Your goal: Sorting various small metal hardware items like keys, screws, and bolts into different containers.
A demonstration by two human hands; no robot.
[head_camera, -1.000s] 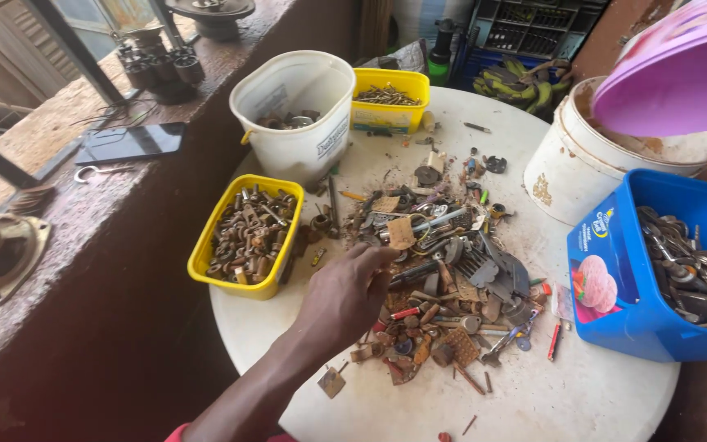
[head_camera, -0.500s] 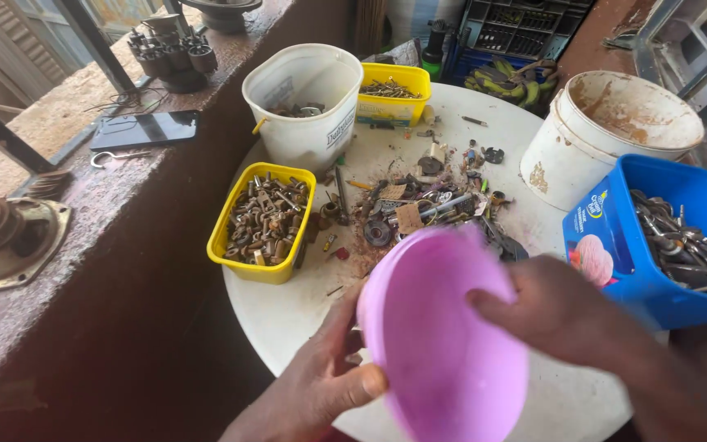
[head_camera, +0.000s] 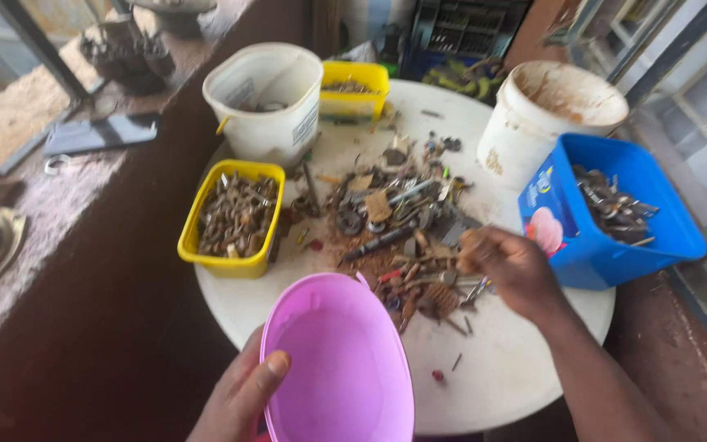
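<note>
Left hand (head_camera: 243,393), cut off at the near edge, grips the pink bowl (head_camera: 341,364) by its rim. Right hand (head_camera: 511,266) fingers curl blurred over the scrap pile (head_camera: 403,229); any hold unclear.

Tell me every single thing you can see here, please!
Table: one, white, round, under everything.
Scrap pile: one heap, rusty metal bits, table middle.
Yellow tubs: two, one at the left full of rusty bits, one at the back.
White buckets: two, one back left, one stained at the back right.
Blue tub: one, right edge, metal pieces inside.
Pink bowl: one, empty, front edge.
Left hand: holds the bowl's rim.
Right hand: on the pile, fingers bent; any grip is blurred.
</note>
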